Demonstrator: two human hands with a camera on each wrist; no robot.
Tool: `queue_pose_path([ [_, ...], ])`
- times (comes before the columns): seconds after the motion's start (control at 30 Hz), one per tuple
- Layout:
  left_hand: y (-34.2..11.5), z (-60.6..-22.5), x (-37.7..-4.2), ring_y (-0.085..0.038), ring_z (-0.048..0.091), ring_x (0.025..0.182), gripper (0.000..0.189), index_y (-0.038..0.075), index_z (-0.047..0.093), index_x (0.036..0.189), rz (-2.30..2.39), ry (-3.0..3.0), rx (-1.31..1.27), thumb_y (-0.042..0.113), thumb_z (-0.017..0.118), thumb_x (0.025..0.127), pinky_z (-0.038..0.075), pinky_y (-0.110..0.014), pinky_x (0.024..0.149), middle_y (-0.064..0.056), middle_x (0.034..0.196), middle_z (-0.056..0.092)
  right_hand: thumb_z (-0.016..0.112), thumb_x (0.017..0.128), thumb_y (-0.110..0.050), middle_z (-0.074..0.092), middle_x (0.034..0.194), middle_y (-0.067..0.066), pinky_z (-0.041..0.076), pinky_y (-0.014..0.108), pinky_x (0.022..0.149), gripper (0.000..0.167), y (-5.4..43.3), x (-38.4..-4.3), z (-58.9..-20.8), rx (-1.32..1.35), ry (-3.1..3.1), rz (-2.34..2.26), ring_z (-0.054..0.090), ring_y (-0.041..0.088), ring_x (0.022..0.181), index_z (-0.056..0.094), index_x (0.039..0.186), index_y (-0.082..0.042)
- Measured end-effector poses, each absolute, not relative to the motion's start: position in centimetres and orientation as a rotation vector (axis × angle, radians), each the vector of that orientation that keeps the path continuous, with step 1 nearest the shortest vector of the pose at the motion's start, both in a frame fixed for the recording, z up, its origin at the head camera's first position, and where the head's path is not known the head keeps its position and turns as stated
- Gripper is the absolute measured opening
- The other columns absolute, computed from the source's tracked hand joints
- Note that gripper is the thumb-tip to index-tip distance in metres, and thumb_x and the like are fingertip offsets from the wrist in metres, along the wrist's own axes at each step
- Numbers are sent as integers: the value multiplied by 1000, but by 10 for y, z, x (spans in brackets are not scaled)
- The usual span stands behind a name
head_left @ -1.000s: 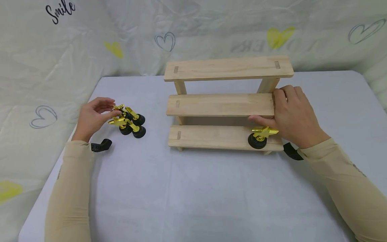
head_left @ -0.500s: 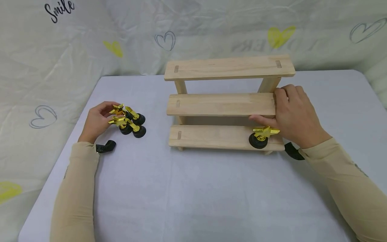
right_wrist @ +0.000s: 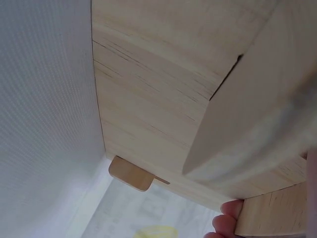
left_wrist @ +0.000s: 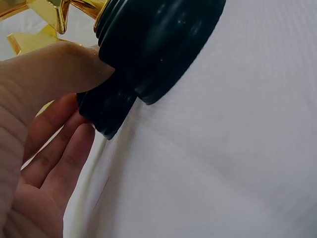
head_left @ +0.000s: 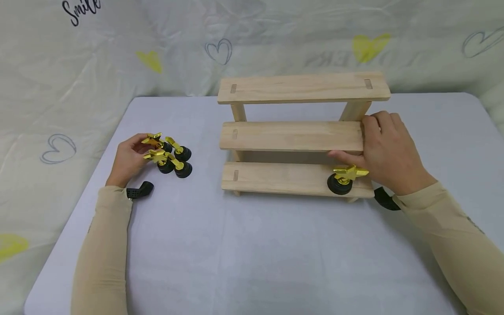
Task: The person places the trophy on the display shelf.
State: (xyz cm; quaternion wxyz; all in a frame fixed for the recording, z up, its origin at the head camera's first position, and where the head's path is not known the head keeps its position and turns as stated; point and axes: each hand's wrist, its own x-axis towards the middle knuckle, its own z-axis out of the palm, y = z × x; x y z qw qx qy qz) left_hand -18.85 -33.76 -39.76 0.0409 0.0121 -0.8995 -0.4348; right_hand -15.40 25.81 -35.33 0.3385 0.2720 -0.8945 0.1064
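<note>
Several small gold star trophies with round black bases stand bunched at the left of the table. My left hand (head_left: 127, 161) pinches the back-left star trophy (head_left: 153, 139) by its base; in the left wrist view the thumb (left_wrist: 54, 67) and curled fingers close around that black base (left_wrist: 110, 106). A nearer trophy's base (left_wrist: 163, 42) partly covers it there. My right hand (head_left: 393, 153) grips the right end of the middle board of a three-tier wooden shelf (head_left: 291, 136), thumb along the front edge. One more star trophy (head_left: 340, 184) stands on the bottom board's right end.
Just right of the held trophy stand other trophies (head_left: 183, 169). The shelf stands toward the back of the white-covered table (head_left: 267, 253). A pale curtain (head_left: 275, 39) with hearts hangs behind. Black wrist pieces (head_left: 141, 190) jut from both sleeves.
My left hand has moved right and closer in around the back-left trophy, its fingers now behind the stars. The right hand keeps its grip on the shelf. The view has shifted slightly.
</note>
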Motion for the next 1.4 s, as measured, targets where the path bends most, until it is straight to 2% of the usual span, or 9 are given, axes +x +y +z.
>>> queue_pose_path([
  [0.23,-335,-400,-191,9,62,100,47,1,63,130,-1353,-2672,66,13,82,89,54,-1,87,21,108,63,35,93,-86,50,83,34,42,59,69,104,260,-151,-352,715,-2343,258,48,50,79,50,87,17],
  [0.37,-336,-401,-191,8,62,102,46,3,63,130,-1392,-2640,64,9,82,88,53,-1,88,24,106,62,37,92,-86,49,82,33,42,59,68,104,260,-152,-353,718,-2321,284,48,50,78,50,87,17],
  [0.53,-339,-404,-192,7,60,108,48,1,61,134,-1364,-2676,88,5,79,89,52,-5,100,20,113,60,38,92,-85,49,83,33,42,58,68,103,260,-152,-354,726,-2339,277,48,50,79,49,87,17],
  [0.7,-340,-403,-191,1,59,118,50,0,58,139,-1307,-2746,123,1,73,91,50,-17,112,-2,129,62,38,92,-85,49,82,32,41,58,67,103,260,-154,-356,723,-2322,296,47,48,77,50,89,17],
  [0.8,-341,-403,-190,2,59,118,51,0,57,141,-1282,-2778,128,2,72,93,49,-16,113,-15,138,60,39,92,-85,49,82,32,41,58,68,103,259,-154,-356,720,-2317,308,47,48,77,51,90,17],
  [0.93,-341,-402,-190,14,59,103,50,-4,58,138,-1283,-2767,117,10,75,93,50,-1,97,-24,136,61,40,92,-85,50,82,33,41,59,68,104,259,-154,-356,722,-2313,313,49,49,78,51,90,18],
  [1.03,-340,-402,-189,18,58,94,50,-6,59,137,-1284,-2753,115,12,76,93,49,3,87,-28,134,62,40,92,-86,51,83,33,42,59,68,104,258,-154,-356,715,-2312,318,49,49,79,52,90,18],
  [1.17,-339,-402,-189,16,58,94,52,-4,60,138,-1249,-2760,144,17,77,93,49,4,85,-26,134,63,36,91,-88,51,85,33,42,59,69,106,257,-154,-357,698,-2318,329,49,50,80,52,91,18],
  [1.4,-339,-403,-188,5,62,107,60,4,61,140,-1253,-2739,236,30,81,91,52,-1,90,-8,130,65,36,90,-89,53,88,34,41,59,67,107,257,-155,-358,687,-2314,348,48,50,79,51,91,17],
])
